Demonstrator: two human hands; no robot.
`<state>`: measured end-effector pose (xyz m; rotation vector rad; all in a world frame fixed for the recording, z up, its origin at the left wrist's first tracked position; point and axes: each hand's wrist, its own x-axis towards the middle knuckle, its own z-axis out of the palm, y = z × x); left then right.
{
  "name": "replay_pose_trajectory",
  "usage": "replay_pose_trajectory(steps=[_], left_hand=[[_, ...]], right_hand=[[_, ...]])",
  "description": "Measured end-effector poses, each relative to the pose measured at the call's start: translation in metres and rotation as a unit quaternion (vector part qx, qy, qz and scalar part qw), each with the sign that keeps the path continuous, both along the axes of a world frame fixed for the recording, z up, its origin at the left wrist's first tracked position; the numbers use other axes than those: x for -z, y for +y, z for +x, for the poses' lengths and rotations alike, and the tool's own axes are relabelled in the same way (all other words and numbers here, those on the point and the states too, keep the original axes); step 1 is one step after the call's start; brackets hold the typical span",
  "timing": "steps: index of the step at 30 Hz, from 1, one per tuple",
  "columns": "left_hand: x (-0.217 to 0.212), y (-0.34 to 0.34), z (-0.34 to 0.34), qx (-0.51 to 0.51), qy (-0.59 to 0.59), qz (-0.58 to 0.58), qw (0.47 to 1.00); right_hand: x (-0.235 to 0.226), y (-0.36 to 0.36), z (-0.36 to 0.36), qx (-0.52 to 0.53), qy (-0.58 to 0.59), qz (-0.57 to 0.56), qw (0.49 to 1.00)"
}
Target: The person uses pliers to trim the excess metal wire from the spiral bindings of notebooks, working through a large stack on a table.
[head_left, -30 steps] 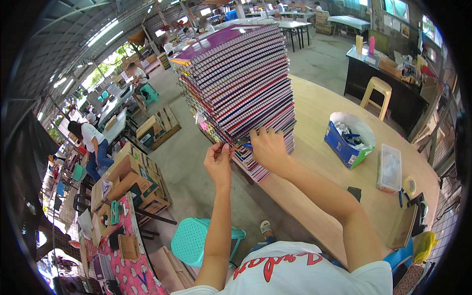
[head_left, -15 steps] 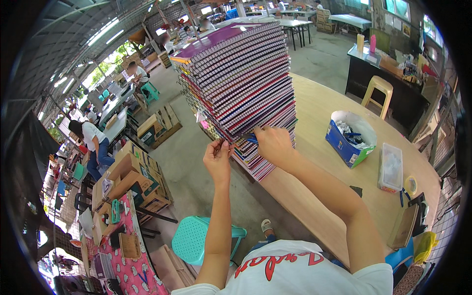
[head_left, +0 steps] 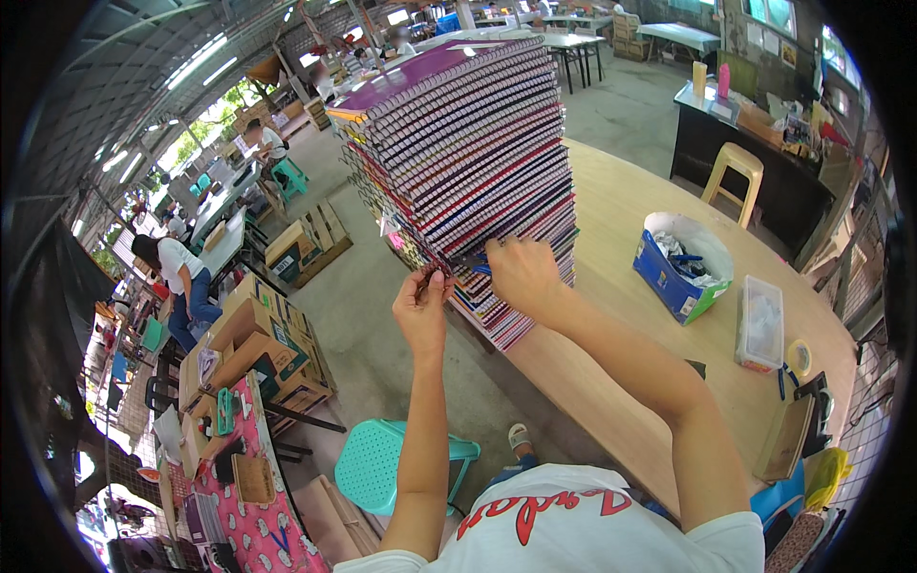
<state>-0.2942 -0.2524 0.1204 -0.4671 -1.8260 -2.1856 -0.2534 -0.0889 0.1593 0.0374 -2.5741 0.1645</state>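
A tall stack of spiral notebooks (head_left: 473, 153) stands at the table's left end, wire-bound edges facing me and a purple cover on top. Low on the stack's left corner, my left hand (head_left: 421, 307) is closed, thumb and fingers pinching the corner of a notebook. My right hand (head_left: 524, 275) is wrapped round blue-handled pliers (head_left: 482, 268). Their jaws point left along the wire bindings, close to my left fingertips. Exactly what the jaws touch is too small to make out.
On the wooden table (head_left: 611, 372) are a blue-green box (head_left: 683, 277) of scraps and tools, a clear plastic container (head_left: 760, 325) and a tape roll (head_left: 798, 359). A turquoise stool (head_left: 368, 468) stands below my left arm. Cardboard boxes (head_left: 253, 334) and a person (head_left: 181, 272) are at left.
My right hand has shifted slightly left and down with the pliers. My left hand keeps its pinch at the corner, almost in the same place.
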Motion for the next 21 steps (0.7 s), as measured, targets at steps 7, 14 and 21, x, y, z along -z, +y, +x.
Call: replay_pose_trajectory(steps=[7, 14, 21], left_hand=[[0.0, 0.0, -0.004, -0.004, 0.0, 0.007, 1.0], [-0.002, -0.003, -0.003, 0.02, 0.003, 0.069, 0.997], [-0.01, -0.009, -0.007, 0.013, 0.011, 0.012, 1.0]], right_hand=[[-0.002, 0.005, -0.003, -0.039, -0.029, -0.051, 0.998], [-0.006, 0.001, 0.01, 0.006, 0.049, 0.008, 0.999], [-0.009, -0.007, 0.005, 0.02, 0.021, 0.017, 0.999]])
